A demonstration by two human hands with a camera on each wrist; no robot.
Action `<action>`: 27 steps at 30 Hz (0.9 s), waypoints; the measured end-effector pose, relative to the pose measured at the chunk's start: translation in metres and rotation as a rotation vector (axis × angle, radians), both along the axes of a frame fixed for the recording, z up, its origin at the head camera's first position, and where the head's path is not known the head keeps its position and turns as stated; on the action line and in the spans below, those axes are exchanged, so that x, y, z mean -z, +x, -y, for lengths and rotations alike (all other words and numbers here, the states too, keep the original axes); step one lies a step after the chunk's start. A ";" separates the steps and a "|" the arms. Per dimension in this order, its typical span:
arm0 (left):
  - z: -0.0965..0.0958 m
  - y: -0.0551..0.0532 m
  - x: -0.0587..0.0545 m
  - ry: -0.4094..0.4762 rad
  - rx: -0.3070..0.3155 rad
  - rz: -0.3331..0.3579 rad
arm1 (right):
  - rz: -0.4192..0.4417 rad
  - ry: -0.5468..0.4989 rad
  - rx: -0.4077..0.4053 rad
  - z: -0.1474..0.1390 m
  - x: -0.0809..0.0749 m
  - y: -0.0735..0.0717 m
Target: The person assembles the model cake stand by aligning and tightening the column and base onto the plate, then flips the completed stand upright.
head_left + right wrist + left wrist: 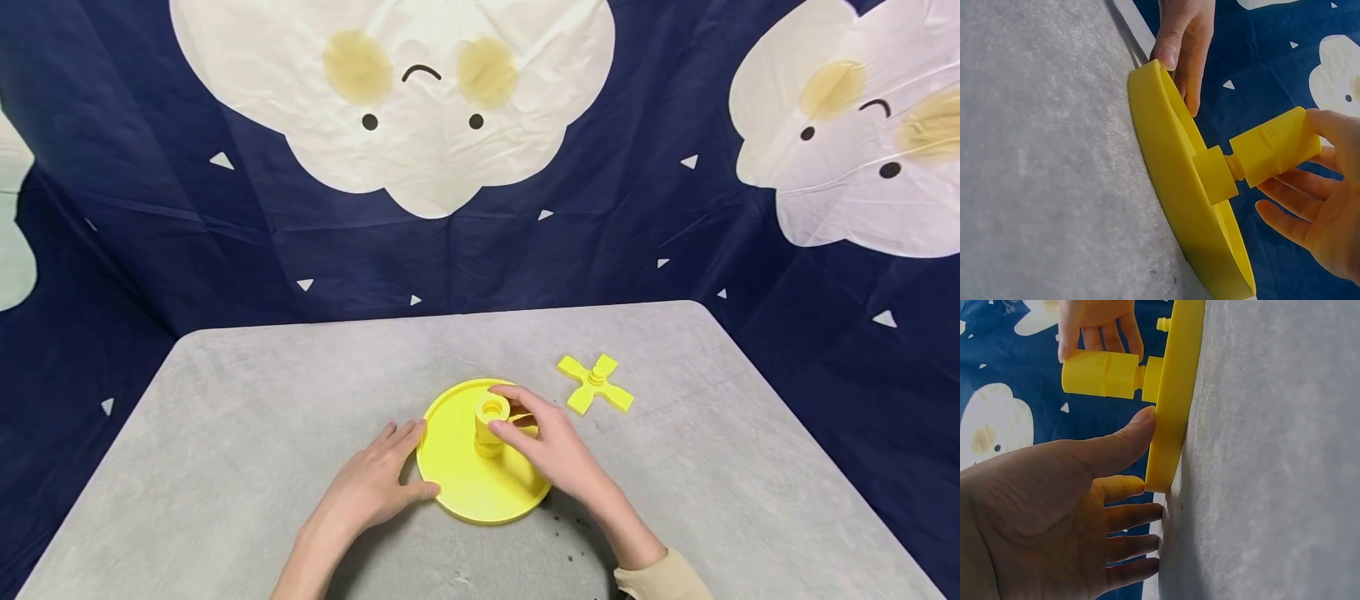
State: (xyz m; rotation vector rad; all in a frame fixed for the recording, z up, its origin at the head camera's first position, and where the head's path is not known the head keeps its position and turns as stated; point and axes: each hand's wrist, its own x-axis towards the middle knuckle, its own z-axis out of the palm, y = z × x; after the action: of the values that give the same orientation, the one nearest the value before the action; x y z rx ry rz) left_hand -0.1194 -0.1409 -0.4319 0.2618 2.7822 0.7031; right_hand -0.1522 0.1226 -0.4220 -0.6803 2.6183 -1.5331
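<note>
A round yellow plate (480,492) with a raised rim lies on the grey table, a short post (1215,175) standing on it. Above the post, a hollow yellow cylinder (1275,145) stands upright, a narrow neck showing between the two. My right hand (551,442) pinches the cylinder's upper end between thumb and fingers. On the plate's left side, my left hand (378,479) rests against the rim, thumb and fingers spread and mostly straight. Beyond the right hand lies a yellow four-armed cross piece (596,382) with a threaded stud in its middle.
The grey table (285,383) ends at a dark blue cloth (450,267) printed with white clouds, which hangs behind it and at both sides. Small dark specks (570,558) dot the table in front of the plate.
</note>
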 end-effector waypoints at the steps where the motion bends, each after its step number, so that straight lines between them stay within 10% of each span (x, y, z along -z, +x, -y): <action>1: 0.000 0.000 0.000 0.001 0.000 -0.001 | -0.001 0.002 0.004 0.000 0.000 0.000; 15: 0.000 0.001 0.000 0.005 -0.002 0.001 | -0.025 0.028 0.068 0.000 0.000 0.001; 27: 0.000 0.001 0.000 0.010 -0.006 0.007 | 0.057 0.051 -0.041 -0.001 0.004 0.000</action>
State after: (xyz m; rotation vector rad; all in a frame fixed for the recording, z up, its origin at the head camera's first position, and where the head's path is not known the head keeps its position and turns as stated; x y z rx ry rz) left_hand -0.1183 -0.1410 -0.4318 0.2526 2.7750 0.7179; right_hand -0.1522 0.1240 -0.4256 -0.6726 2.5757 -1.4480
